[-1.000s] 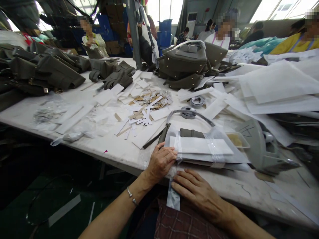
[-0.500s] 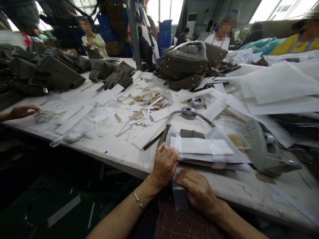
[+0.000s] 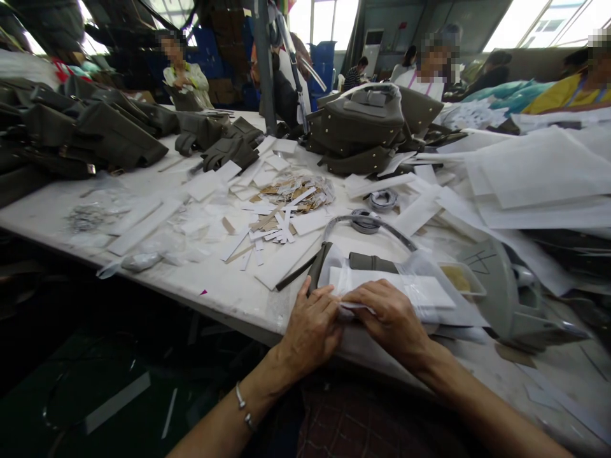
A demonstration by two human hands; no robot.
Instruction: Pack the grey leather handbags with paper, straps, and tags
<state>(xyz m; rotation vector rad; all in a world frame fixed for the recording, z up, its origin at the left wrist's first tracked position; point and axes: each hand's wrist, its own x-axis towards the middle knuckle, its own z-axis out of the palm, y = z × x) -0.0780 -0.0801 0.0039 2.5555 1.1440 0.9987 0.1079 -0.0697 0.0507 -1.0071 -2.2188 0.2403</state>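
Note:
A dark olive handbag (image 3: 370,262) lies on the worktable in front of me, its arched handle (image 3: 398,236) wrapped in clear film. A white padding panel (image 3: 432,291) is held across it by clear tape, with translucent wrapping around it. My left hand (image 3: 312,326) is closed on the wrapping at the bag's near left corner. Beside it, my right hand (image 3: 391,312) pinches a translucent wrapping strip (image 3: 352,306) folded up against the panel's left part. My fingers partly hide the bag's near edge.
To the right stand a grey tape dispenser (image 3: 501,302) and a clear tray (image 3: 461,280) with yellowish contents. Paper and card strips (image 3: 279,222) are heaped beyond the bag. Olive bags (image 3: 358,124) and white sheets (image 3: 544,168) are stacked farther back. Other people work across the table.
My right hand has risen from below the table edge onto the bag, bringing the hanging wrapping strip up with it. A co-worker's hand at the far left has left the view.

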